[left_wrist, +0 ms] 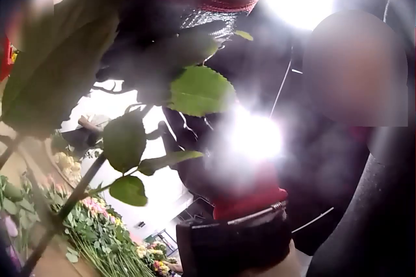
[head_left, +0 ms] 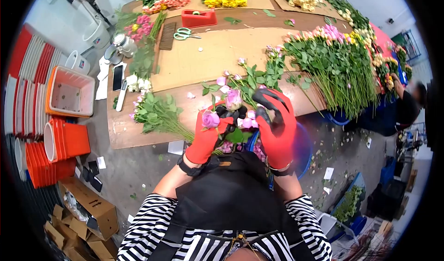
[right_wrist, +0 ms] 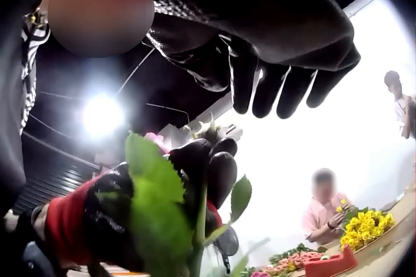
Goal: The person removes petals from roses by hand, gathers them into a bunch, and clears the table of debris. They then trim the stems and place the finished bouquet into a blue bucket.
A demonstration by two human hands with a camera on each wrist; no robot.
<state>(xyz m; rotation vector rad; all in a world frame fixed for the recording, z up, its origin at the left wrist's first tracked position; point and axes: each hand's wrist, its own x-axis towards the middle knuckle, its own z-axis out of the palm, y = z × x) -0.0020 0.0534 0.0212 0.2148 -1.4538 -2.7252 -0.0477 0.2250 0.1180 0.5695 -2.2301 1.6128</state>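
My left hand (head_left: 209,134), in a red glove with black coating, grips a rose stem (right_wrist: 201,215) with green leaves. Lilac-pink roses (head_left: 233,99) show at that hand in the head view. Beside it, my right hand (head_left: 278,129) wears a matching glove; its fingers are spread and slightly bent, with nothing between them. The right wrist view shows the right hand (right_wrist: 260,37) above the left hand (right_wrist: 97,218). In the left wrist view, leaves (left_wrist: 201,90) hang in front of the camera and hide much of the left hand's grip.
Cut roses with long stems (head_left: 342,76) lie at the table's right, and a smaller bunch (head_left: 159,113) at the left. Scissors (head_left: 186,34) and a red tape dispenser (head_left: 199,18) sit further back. A blue bucket (head_left: 303,152) stands by my right arm. Other people are nearby.
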